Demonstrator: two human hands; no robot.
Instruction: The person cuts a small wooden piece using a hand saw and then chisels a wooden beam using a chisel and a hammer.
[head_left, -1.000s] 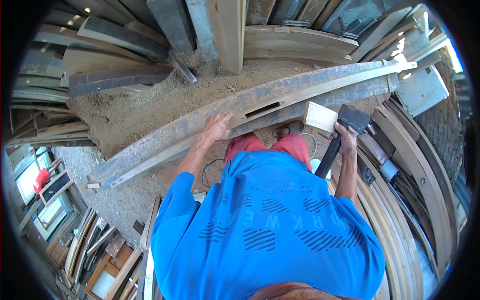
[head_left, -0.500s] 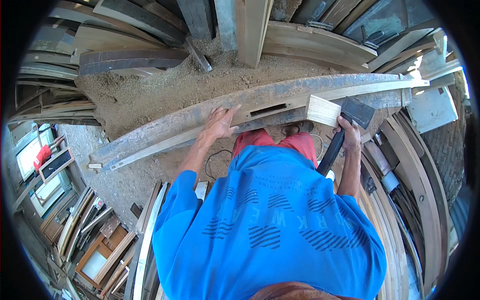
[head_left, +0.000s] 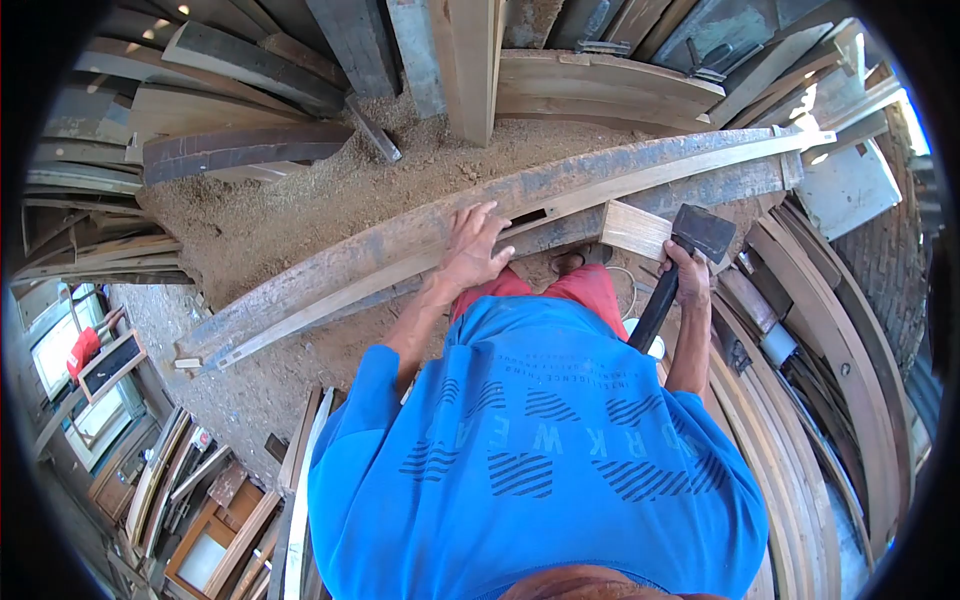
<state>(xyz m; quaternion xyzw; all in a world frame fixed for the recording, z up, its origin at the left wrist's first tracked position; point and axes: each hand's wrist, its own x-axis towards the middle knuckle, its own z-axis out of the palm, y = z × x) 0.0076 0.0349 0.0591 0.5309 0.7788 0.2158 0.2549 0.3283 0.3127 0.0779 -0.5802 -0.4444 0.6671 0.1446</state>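
Note:
My left hand (head_left: 471, 246), fingers spread, rests on a long pale wooden strip (head_left: 640, 191) and covers part of the dark slot (head_left: 528, 217) cut into it. The strip lies along a long, weathered grey beam (head_left: 375, 250). My right hand (head_left: 689, 272) is closed around a mallet by its black handle (head_left: 655, 312), just below the dark, blocky head (head_left: 704, 233). A pale wooden block (head_left: 636, 229) sits beside the head, against my right fingers. I cannot tell whether the block is joined to the mallet or only held with it.
Sawdust (head_left: 270, 225) covers the ground beyond the beam. Planks (head_left: 250, 65) lean at the back, and curved boards (head_left: 840, 370) are stacked on the right. A small wooden frame (head_left: 205, 545) stands among timber at lower left. A pale panel (head_left: 850, 190) lies at the right.
My left hand has slid right along the strip, now hiding part of the slot. My right hand keeps hold of the mallet. The whole view has shifted slightly.

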